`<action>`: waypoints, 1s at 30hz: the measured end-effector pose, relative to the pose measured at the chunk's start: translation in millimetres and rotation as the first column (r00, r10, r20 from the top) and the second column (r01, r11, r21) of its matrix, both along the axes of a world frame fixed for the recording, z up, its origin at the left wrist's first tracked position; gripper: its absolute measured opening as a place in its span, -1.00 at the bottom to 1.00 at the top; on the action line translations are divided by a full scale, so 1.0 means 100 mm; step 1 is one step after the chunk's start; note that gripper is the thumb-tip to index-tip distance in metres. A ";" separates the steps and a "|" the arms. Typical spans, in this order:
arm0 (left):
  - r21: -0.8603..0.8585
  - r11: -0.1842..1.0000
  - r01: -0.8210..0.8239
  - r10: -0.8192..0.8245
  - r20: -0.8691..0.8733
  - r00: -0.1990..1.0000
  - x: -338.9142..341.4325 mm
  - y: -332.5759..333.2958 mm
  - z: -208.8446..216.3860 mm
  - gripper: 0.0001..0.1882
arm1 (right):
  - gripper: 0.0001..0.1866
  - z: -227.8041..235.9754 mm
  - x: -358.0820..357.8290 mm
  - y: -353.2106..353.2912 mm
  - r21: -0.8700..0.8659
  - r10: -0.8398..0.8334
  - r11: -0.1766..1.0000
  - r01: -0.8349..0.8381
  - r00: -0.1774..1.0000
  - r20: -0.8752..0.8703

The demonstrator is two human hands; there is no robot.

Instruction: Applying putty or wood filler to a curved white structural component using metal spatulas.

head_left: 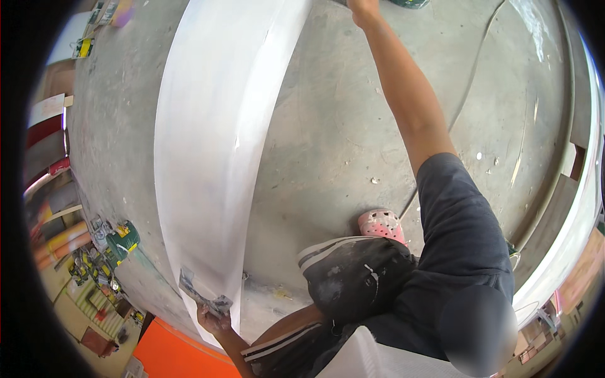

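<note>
A long white panel (201, 138) runs from the far edge of the view down to my lower left. At its near end my left hand (214, 320) is closed around a flat scraper (205, 295) smeared with grey, which lies over the panel's surface. Whether its edge touches the panel I cannot tell. My right arm stretches far forward to the right of the panel. Only part of my right hand (362, 7) shows at the upper edge, apart from the panel; its fingers are cut off from view.
My knee in dark shorts and a pink clog (382, 225) are right of the panel. A cable (472, 79) crosses the concrete floor. Green tubs (123, 239) and several cans stand at the left, with an orange sheet (179, 353) at the lower left.
</note>
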State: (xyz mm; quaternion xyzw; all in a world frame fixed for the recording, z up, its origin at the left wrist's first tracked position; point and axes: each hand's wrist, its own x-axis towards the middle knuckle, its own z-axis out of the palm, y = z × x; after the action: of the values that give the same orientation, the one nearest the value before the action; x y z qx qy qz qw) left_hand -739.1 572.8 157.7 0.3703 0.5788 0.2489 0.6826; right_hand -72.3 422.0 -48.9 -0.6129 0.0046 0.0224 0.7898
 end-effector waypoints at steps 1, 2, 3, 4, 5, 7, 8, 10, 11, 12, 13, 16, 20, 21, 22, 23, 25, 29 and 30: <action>0.001 1.000 0.027 -0.027 0.008 1.000 -0.02 0.01 0.01 -0.41 | -0.68 0.28 -0.14 -0.03 -0.153 0.030 0.988 -0.035 0.999 -0.034; 0.001 1.000 0.030 -0.030 0.008 1.000 -0.01 0.02 0.01 -0.41 | -0.64 0.45 -0.21 -0.09 -0.305 0.046 0.950 -0.064 0.997 -0.067; -0.014 0.999 0.051 -0.050 0.036 0.998 0.00 0.03 0.01 -0.42 | -0.64 0.30 -0.14 -0.05 -0.304 0.043 0.951 -0.062 0.997 -0.068; -0.032 0.996 0.081 -0.078 0.073 0.994 0.04 0.05 -0.02 -0.42 | -0.64 0.06 0.04 -0.02 -0.227 0.063 0.973 -0.035 0.991 0.115; -0.034 0.996 0.083 -0.080 0.073 0.994 0.05 0.06 -0.04 -0.42 | -0.64 -0.10 0.13 0.02 -0.144 0.076 0.989 -0.036 0.955 0.287; -0.010 0.999 0.039 -0.039 0.044 0.998 -0.01 0.05 -0.02 -0.42 | -0.64 -0.14 0.08 0.04 -0.115 0.127 0.989 -0.096 0.948 0.294; -0.010 0.999 0.038 -0.037 0.042 0.998 -0.05 0.05 -0.03 -0.42 | -0.64 -0.14 0.06 0.03 -0.089 0.170 0.985 -0.150 0.936 0.308; -0.016 1.000 0.018 -0.017 0.039 0.999 -0.15 0.08 -0.04 -0.43 | -0.64 -0.13 0.05 0.02 -0.115 0.156 0.985 -0.125 0.933 0.323; -0.017 1.000 0.021 -0.020 0.040 0.999 -0.18 0.08 -0.04 -0.43 | -0.64 -0.12 0.05 0.02 -0.140 0.142 0.985 -0.099 0.929 0.341; -0.018 1.000 0.011 -0.010 0.060 0.998 -0.21 0.07 -0.04 -0.43 | -0.64 -0.12 0.03 0.01 -0.140 0.139 0.985 -0.096 0.929 0.342; -0.017 1.000 -0.002 0.003 0.082 0.997 -0.24 0.06 -0.03 -0.43 | -0.63 -0.07 -0.03 0.01 -0.051 0.125 0.992 -0.115 0.930 0.344; -0.078 0.997 0.031 -0.017 0.173 0.985 -0.42 0.13 -0.08 -0.44 | -0.61 -0.06 -0.03 0.01 0.036 0.089 0.994 -0.106 0.942 0.325; -0.056 0.992 -0.115 0.116 0.016 0.993 -0.42 0.08 -0.09 -0.44 | -0.66 -0.07 -0.19 0.13 -0.088 -0.129 0.981 0.174 0.918 0.375; -0.077 0.995 -0.066 0.068 0.022 0.997 -0.49 0.10 -0.09 -0.44 | -0.67 -0.10 -0.36 0.26 -0.298 -0.060 0.935 0.193 0.913 0.403; -0.096 0.995 -0.011 0.014 0.035 0.999 -0.54 0.15 -0.10 -0.45 | -0.68 -0.18 -0.48 0.34 -0.491 0.009 0.843 0.219 0.907 0.421; -0.094 0.996 -0.003 0.007 0.039 0.999 -0.58 0.21 -0.12 -0.45 | -0.68 -0.29 -0.49 0.29 -0.488 0.002 0.843 0.227 0.905 0.424; -0.127 0.976 0.176 -0.160 0.127 0.979 -0.63 0.31 -0.13 -0.45 | -0.67 -0.47 -0.47 0.15 -0.357 0.040 0.925 0.128 0.903 0.428; -0.016 1.000 -0.014 0.015 0.033 0.999 -0.05 0.07 0.01 -0.44 | -0.72 -0.08 0.16 -0.35 -0.681 0.056 0.732 -0.028 0.998 0.019; -0.012 1.000 -0.008 0.009 0.046 0.999 -0.07 0.05 0.06 -0.44 | -0.76 0.05 0.28 -0.37 -0.576 0.087 0.812 -0.088 0.996 -0.029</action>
State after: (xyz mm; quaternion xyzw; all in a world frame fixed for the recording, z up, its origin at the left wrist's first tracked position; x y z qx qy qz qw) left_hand -746.5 577.8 163.4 0.3578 0.5658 0.2569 0.6970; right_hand -44.7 385.3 -43.8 -0.8228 -0.0164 0.0567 0.5652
